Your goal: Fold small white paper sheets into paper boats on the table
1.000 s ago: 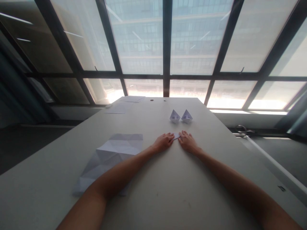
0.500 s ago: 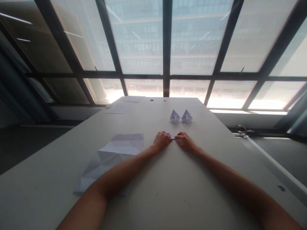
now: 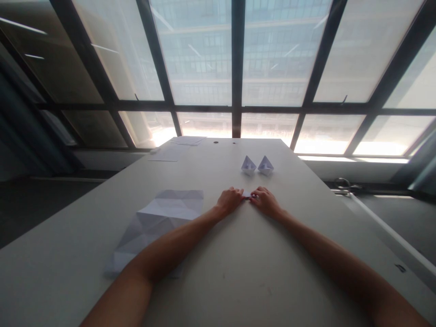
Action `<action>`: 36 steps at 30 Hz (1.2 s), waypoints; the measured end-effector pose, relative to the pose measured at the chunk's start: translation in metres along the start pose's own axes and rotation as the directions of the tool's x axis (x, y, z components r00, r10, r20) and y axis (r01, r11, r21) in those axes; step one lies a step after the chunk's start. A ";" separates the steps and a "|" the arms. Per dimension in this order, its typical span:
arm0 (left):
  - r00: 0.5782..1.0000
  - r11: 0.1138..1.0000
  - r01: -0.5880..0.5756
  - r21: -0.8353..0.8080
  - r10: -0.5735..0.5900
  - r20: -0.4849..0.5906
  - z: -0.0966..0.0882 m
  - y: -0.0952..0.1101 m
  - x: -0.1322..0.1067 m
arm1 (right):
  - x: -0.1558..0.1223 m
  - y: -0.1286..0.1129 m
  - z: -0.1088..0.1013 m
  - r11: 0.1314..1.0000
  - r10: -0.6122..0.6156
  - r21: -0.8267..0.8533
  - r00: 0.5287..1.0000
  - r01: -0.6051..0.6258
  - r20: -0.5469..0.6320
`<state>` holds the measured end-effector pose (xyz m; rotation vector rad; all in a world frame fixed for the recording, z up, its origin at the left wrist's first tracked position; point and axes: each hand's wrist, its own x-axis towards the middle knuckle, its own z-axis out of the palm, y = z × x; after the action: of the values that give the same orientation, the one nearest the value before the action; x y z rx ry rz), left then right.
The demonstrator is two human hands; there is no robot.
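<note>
Between my hands lies a small folded piece of paper [image 3: 247,195], white on top with a dark line along its near edge. My left hand [image 3: 230,198] is closed on its left end, fingers bent over it. At the right end my right hand [image 3: 264,200] grips it with curled fingers. Both hands rest low on the white table, and they cover most of the paper. Just beyond them stand two folded paper boats [image 3: 248,166], side by side. A large creased sheet of paper [image 3: 170,209] lies left of my left hand, partly beneath my left forearm.
Flat white sheets [image 3: 165,153] lie at the far left end of the long white table [image 3: 218,290]. Tall windows [image 3: 200,54] with dark frames rise behind it. A white pole or rail [image 3: 391,234] runs along the right side, below the table edge.
My right hand's fingers have shifted slightly on the folded paper. The creased sheet under my left forearm has moved a little. The paper boats stay where they were.
</note>
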<state>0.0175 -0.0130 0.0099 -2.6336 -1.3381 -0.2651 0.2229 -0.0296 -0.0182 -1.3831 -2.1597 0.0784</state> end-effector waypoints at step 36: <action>0.995 0.981 -0.041 -0.189 0.023 -0.096 -0.003 0.012 -0.004 | 0.004 0.007 0.009 0.938 0.137 0.335 0.981 -0.085 -0.136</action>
<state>0.0243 -0.0239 0.0112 -2.7548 -1.2992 -0.5308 0.2231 -0.0205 -0.0258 -1.2693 -1.8389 0.3454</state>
